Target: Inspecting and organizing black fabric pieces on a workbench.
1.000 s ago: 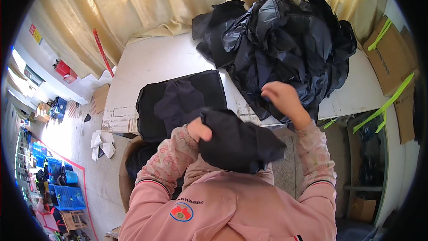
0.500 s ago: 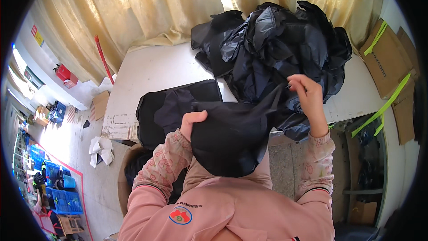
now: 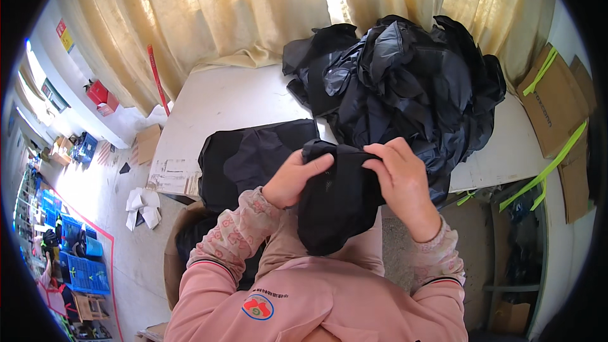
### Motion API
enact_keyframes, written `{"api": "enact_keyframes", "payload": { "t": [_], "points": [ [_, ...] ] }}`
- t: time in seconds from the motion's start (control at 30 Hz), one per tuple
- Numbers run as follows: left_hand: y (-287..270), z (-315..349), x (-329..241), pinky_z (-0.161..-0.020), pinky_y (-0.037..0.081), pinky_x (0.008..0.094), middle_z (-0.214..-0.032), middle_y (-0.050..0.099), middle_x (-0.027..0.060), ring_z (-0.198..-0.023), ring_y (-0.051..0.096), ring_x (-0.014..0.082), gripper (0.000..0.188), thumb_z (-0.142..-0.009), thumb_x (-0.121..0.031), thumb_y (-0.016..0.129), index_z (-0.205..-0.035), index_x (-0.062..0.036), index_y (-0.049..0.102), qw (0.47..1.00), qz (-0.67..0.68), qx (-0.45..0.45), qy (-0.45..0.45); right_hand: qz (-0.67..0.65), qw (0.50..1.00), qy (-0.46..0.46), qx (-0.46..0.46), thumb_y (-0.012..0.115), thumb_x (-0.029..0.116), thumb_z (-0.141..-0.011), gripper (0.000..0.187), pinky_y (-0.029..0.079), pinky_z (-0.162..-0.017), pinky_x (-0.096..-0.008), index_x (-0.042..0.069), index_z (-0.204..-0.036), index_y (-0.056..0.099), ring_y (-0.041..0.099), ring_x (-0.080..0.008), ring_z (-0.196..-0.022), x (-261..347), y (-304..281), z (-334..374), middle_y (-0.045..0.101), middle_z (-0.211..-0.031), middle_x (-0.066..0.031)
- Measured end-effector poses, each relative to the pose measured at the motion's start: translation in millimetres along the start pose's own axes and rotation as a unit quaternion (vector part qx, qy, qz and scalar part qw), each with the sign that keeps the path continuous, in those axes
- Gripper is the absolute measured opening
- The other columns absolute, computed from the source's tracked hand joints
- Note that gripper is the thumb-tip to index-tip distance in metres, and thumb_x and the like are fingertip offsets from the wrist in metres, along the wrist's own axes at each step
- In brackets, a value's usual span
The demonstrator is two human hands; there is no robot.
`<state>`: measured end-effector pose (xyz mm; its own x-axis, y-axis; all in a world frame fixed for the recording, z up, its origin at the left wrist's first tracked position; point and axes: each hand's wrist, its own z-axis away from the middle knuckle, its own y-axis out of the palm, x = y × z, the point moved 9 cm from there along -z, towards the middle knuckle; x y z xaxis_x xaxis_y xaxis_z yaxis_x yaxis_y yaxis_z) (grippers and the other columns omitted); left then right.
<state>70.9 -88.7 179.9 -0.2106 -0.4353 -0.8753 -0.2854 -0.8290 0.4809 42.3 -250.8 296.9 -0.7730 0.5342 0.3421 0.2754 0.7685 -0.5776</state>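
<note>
A black cloth piece (image 3: 335, 206) hangs in front of my chest, held by its top edge. My left hand (image 3: 293, 177) grips its left corner and my right hand (image 3: 400, 180) grips its right side, both close together. Behind them, on the white table (image 3: 221, 101), a big heap of black garments (image 3: 405, 82) fills the right half. A flat stack of folded black pieces (image 3: 253, 155) lies on the table's near left edge, just left of my left hand.
Beige curtains (image 3: 253, 12) hang behind the table. Flattened cardboard with green straps (image 3: 557, 107) leans at the right. A brown box (image 3: 180, 240) stands by my left knee, and white paper scraps (image 3: 142, 206) and blue crates (image 3: 85, 266) lie on the floor at left.
My right hand left the heap and came down to the cloth. Both hands now hold its top edge together, and the piece hangs lower and narrower than before.
</note>
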Motion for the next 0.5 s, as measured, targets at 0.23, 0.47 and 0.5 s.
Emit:
{"api": "enact_keyframes", "payload": {
  "t": [0.23,0.47,0.5],
  "points": [
    [-31,8,-39,-0.087,0.054,0.0288,-0.105,0.069,0.0048,-0.095,0.067,0.0125,0.018,-0.1,-0.015,0.06,-0.114,-0.0027,0.062,0.988,0.09,0.011,0.122,0.043,0.995,-0.006,0.09,0.076,0.019,-0.082,0.019,0.048,-0.055,-0.0364,0.009,-0.096,0.068,0.062,-0.0285,-0.062,-9,-20,-6,0.059,-0.082,-0.0064],
    [0,15,-59,-0.084,0.05,0.0242,-0.106,0.068,0.0024,-0.094,0.063,0.0089,0.033,-0.084,-0.003,0.077,-0.114,0.0012,0.065,0.913,-0.357,0.08,0.178,0.03,0.988,-0.02,0.149,0.081,0.024,-0.077,0.025,0.046,-0.056,-0.0346,0.006,-0.09,0.069,0.062,-0.0302,-0.062,-5,-17,-8,0.064,-0.073,-0.0096],
    [-9,12,-58,-0.08,0.05,0.0237,-0.101,0.068,0.0018,-0.091,0.062,0.008,0.027,-0.084,-0.003,0.076,-0.109,0.0015,0.067,0.903,-0.395,0.042,0.161,0.019,0.986,-0.009,0.163,0.081,0.022,-0.077,0.024,0.046,-0.056,-0.0341,0.005,-0.089,0.069,0.062,-0.0306,-0.062,-6,-16,-7,0.064,-0.074,-0.0106]
  ]
}}
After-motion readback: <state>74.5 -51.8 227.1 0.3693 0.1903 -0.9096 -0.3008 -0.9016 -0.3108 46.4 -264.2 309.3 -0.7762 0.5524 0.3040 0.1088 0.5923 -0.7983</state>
